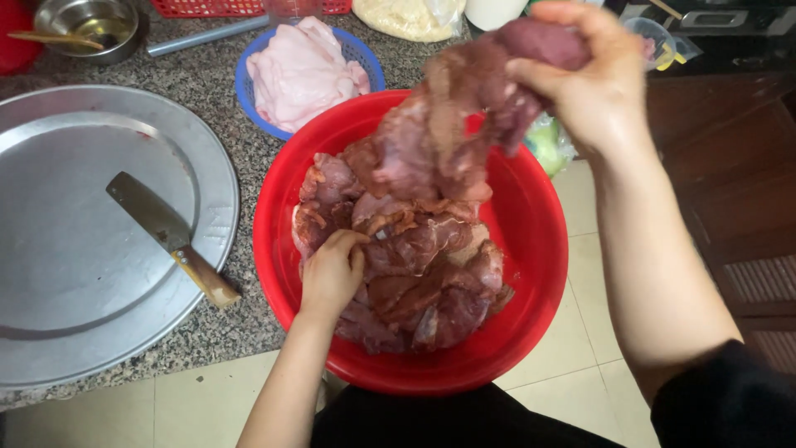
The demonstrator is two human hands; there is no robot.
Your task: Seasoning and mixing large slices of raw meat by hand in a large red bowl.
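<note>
A big red plastic basin (531, 241) sits at the counter's edge, filled with dark red seasoned meat pieces (431, 274). My right hand (589, 83) is raised above the basin's far rim and grips a long slab of meat (448, 133) that hangs down to the pile. Down among the pieces at the near left of the basin, my left hand (332, 270) is closed on meat.
A large round metal tray (50, 249) lies left on the granite counter with a wooden-handled cleaver (170, 236) on it. Behind are a blue basket of pale raw meat (303, 75), a steel bowl (87, 25) and a red crate (224, 7). Tiled floor lies below.
</note>
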